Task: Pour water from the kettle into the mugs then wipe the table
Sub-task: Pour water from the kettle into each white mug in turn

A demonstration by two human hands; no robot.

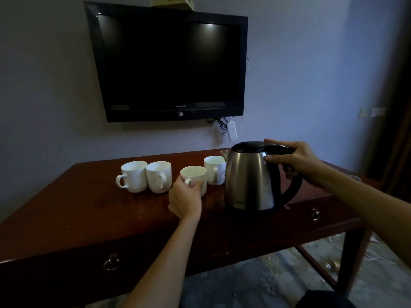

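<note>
wall-mounted television [169, 63] dark above the dark wooden table [89, 210]. steel kettle [250, 178] stands upright on the table's right part; right hand [298, 162] grips its black handle. four white mugs [159, 176] in a row left of it; left hand [185, 200] holds the third mug [194, 176] by its handle.

You have one view only, from the head, looking forward and slightly down across the table [89, 210] toward the wall-mounted TV [169, 63]. It sits close, within arm's reach of the tabletop. The room is dim, so the right edge is probably a curtain.
</note>
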